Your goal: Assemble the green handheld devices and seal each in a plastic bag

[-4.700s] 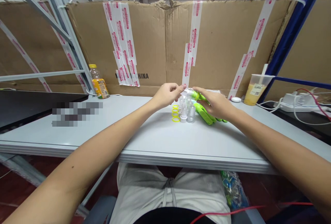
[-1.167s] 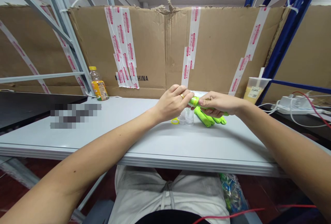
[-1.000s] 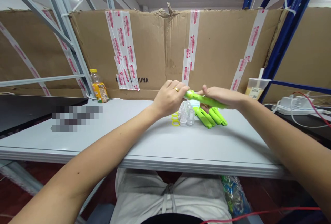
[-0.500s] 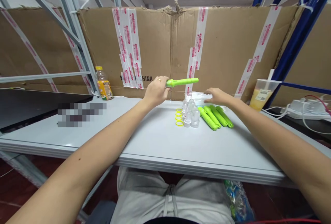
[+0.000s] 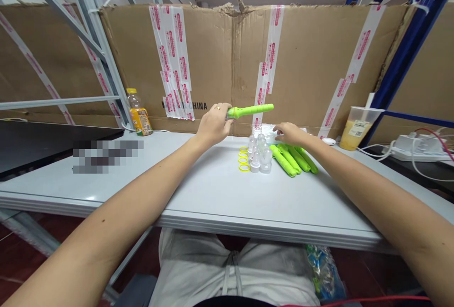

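Observation:
My left hand (image 5: pixel 215 125) is closed around one end of a lime-green, flashlight-shaped tube (image 5: pixel 253 110), lifted above the table and pointing right. The gripped end, partly hidden by my fingers, looks clear. My right hand (image 5: pixel 290 134) is at the back of the table with its fingers apart, beside a clear plastic package (image 5: pixel 264 132); whether it touches the plastic I cannot tell. Several similar green tubes (image 5: pixel 285 161) lie side by side below that hand. To their left stand several clear domed caps (image 5: pixel 266 161), then a column of yellow rings (image 5: pixel 244 167).
A tall cardboard wall (image 5: pixel 213 56) closes off the table's back. A juice bottle (image 5: pixel 140 118) stands at the back left. At the right are a plastic drink cup (image 5: pixel 356 129) with a straw and a white power strip (image 5: pixel 411 151) with cables.
My right hand has moved slightly left, toward the clear package. My left hand still holds the green tube in nearly the same place. The whole view has shifted slightly.

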